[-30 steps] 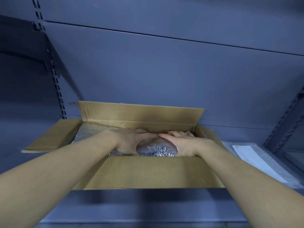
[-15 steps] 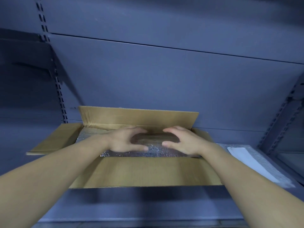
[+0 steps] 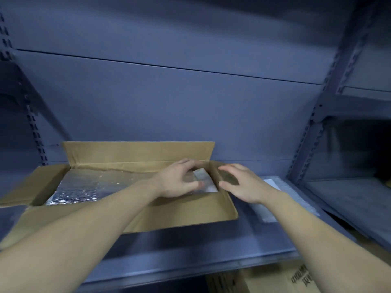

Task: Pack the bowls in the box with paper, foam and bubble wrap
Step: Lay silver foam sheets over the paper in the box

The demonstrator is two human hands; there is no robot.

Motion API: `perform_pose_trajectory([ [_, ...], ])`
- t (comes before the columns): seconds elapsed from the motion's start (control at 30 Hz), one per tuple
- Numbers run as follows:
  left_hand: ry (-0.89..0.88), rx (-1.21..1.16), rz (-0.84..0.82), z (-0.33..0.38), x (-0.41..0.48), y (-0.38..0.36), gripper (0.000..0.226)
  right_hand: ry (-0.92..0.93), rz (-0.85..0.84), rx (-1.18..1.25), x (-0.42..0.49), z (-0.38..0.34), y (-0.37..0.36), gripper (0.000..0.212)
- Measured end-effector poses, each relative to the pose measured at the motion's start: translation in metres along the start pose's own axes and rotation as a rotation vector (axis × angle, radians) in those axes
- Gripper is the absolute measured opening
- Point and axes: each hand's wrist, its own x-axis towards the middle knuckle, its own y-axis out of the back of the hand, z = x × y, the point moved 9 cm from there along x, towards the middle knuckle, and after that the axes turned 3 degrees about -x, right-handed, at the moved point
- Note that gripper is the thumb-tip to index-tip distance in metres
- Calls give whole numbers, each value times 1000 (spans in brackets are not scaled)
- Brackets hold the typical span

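An open cardboard box [image 3: 179, 216] stands on a grey metal shelf, its flaps folded out. Silver bubble wrap [image 3: 84, 187] covers what lies inside, so no bowl shows. At the box's right end a pale sheet [image 3: 204, 180] stands against the side wall. My left hand [image 3: 179, 180] is arched over that end, fingers curved, thumb near the sheet; a grip on anything does not show. My right hand [image 3: 239, 183] hovers just outside the right wall with curved fingers and holds nothing.
To the right of the box lies a flat grey wrap sheet [image 3: 296, 199] with a white paper [image 3: 271, 183] on it. The shelf's back panel rises close behind the box. Another shelf bay [image 3: 349, 197] is at the right, and a printed carton [image 3: 275, 280] sits below.
Both hands let go of the wrapped round bundle in the box's middle and moved to the right end. My right hand has left the box. The view shifted right.
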Motion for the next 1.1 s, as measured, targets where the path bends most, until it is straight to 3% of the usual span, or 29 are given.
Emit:
perform_pose_trajectory([
  [0.13, -39, -40, -29, 35, 26, -27, 79, -61, 36, 5, -24, 42, 17, 69],
  [0.33, -115, 1, -55, 80, 66, -68, 65, -167, 61, -28, -54, 113, 29, 55],
  [0.63, -158, 120, -235, 104, 117, -135, 68, -379, 36, -112, -71, 196, -4, 57],
  [0.73, -168, 164, -239, 100, 131, -140, 79, -411, 71, -116, -70, 207, -18, 58],
  [0.97, -123, 299, -419, 111, 145, -206, 78, -435, 68, -158, -72, 214, -30, 76],
  [1.1, -94, 293, -499, 111, 147, -237, 73, -431, 78, -98, -74, 220, -30, 63],
])
